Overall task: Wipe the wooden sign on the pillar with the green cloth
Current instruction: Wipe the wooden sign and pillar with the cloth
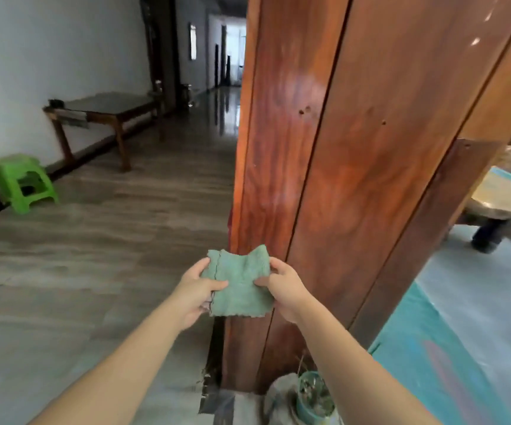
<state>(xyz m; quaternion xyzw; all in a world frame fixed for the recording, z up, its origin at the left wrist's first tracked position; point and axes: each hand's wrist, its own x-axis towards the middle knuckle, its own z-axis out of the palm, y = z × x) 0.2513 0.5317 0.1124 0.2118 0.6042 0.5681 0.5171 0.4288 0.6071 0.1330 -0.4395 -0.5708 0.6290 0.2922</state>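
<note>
Now I am seeing bare floor (110,240) lying left of the pillar (324,164), while my left hand (194,294) and right hand (284,289) are pinching opposite edges of the green cloth (240,283).

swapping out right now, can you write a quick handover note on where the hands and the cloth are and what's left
Left hand: pinching the left edge of the green cloth.
Right hand: pinching its right edge.
Cloth: folded, held between both hands in front of the lower wooden pillar, not pressed to it.
Done: cloth picked up and folded.
Left: no separate sign is visible in this view; find it on the pillar and wipe it.
</note>
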